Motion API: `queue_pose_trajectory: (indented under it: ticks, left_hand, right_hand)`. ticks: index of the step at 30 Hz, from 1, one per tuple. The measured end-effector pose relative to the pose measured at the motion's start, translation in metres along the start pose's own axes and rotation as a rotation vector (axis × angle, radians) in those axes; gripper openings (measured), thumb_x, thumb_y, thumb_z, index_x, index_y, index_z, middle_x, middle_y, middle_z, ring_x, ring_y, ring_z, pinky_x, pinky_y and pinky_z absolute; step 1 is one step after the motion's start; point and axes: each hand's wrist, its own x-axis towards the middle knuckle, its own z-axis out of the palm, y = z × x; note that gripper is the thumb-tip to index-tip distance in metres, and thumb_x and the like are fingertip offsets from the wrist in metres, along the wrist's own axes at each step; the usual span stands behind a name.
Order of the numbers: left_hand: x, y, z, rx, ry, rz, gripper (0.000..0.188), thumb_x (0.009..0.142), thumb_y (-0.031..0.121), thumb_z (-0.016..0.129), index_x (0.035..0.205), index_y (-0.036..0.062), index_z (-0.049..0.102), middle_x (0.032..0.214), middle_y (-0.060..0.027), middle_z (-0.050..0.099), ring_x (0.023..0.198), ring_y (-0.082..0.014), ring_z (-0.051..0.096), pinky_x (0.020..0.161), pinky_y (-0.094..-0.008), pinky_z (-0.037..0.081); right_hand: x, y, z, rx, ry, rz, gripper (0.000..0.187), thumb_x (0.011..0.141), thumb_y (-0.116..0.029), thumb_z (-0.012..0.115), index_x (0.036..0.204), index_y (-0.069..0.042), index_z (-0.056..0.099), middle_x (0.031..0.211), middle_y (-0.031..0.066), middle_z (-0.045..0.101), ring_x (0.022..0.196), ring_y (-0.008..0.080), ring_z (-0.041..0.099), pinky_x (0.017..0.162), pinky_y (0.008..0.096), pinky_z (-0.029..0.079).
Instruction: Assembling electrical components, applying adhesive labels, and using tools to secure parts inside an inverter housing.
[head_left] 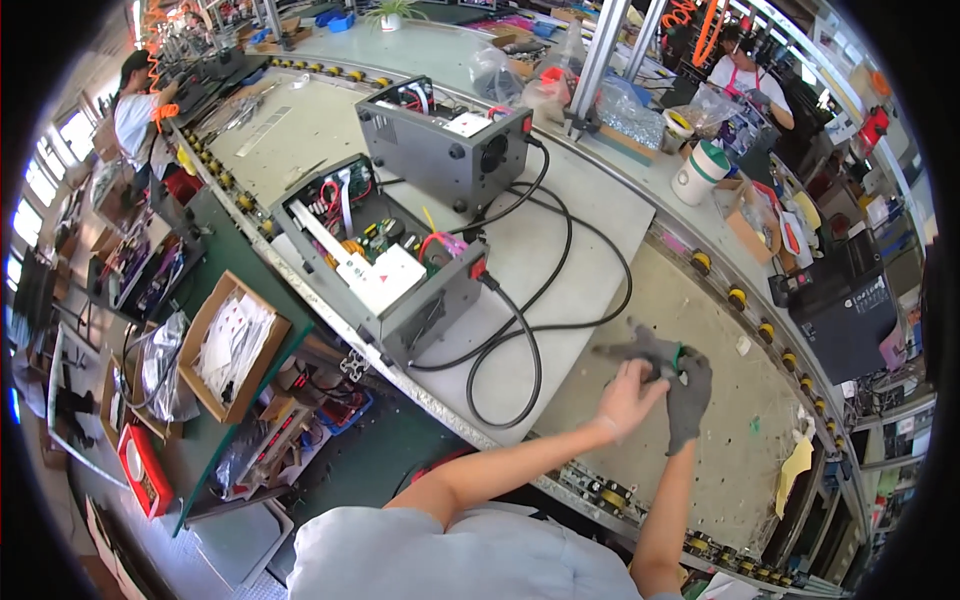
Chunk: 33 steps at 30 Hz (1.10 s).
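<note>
I count two gloves nearby. On one white board are two machines, with two plugs in them. There is one plant, one green-lidded tub, and, as visible, two co-workers.

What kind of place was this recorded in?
Probably an electronics assembly workshop: two opened grey units show exposed wiring, yellow rollers edge the work line, and co-workers are at other stations.
</note>
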Motion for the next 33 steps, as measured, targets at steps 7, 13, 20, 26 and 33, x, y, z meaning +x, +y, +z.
queue_pose_trajectory:
  ticks: [7,13,20,26,33]
  left_hand:
    - [-0.004,0.030,-0.025,-0.304,-0.248,-0.201,0.029,0.087,0.030,0.060,0.091,0.0032,0.050,0.070,-0.0032,0.052,0.060,-0.0104,0.049,0.054,-0.0274,0.042]
    - [-0.027,0.027,-0.028,0.106,-0.398,0.019,0.018,0.084,0.018,0.057,0.091,0.0017,0.055,0.079,-0.0154,0.058,0.073,-0.0355,0.058,0.064,-0.0410,0.047]
    - [-0.057,0.080,-0.037,0.530,-0.357,0.984,0.031,0.072,0.011,0.060,0.102,0.0052,0.054,0.103,-0.0108,0.053,0.094,-0.0274,0.054,0.080,-0.0366,0.047]
    - [-0.035,0.084,-0.052,0.635,-0.394,0.767,0.022,0.072,0.008,0.057,0.092,0.0028,0.051,0.098,-0.0142,0.055,0.084,-0.0273,0.059,0.063,-0.0352,0.052]
    - [0.038,0.077,-0.075,0.334,-0.661,0.183,0.034,0.081,0.013,0.056,0.115,0.0124,0.059,0.085,-0.0101,0.068,0.073,-0.0241,0.065,0.065,-0.0331,0.051]
  right_hand:
    - [-0.054,-0.055,-0.036,0.544,-0.220,0.142,0.026,0.080,-0.001,0.058,0.106,0.002,0.059,0.116,0.0125,0.057,0.095,0.0200,0.058,0.082,0.0306,0.048]
    - [-0.080,-0.054,-0.046,0.665,-0.039,0.324,0.019,0.083,-0.002,0.055,0.102,0.003,0.057,0.091,0.0074,0.061,0.081,0.0119,0.057,0.069,0.0246,0.047]
    - [-0.087,-0.033,-0.036,0.975,-0.085,0.167,0.014,0.086,-0.008,0.052,0.096,0.001,0.057,0.088,0.0062,0.062,0.081,0.0130,0.057,0.073,0.0270,0.047]
    - [-0.069,-0.092,-0.055,0.747,-0.063,0.254,0.011,0.087,-0.009,0.049,0.088,-0.001,0.057,0.078,0.0042,0.059,0.074,0.0124,0.055,0.067,0.0259,0.046]
    - [-0.059,-0.125,-0.023,0.746,0.104,0.189,0.005,0.085,-0.007,0.055,0.088,-0.003,0.056,0.078,-0.0021,0.054,0.067,0.0056,0.047,0.059,0.0206,0.039]
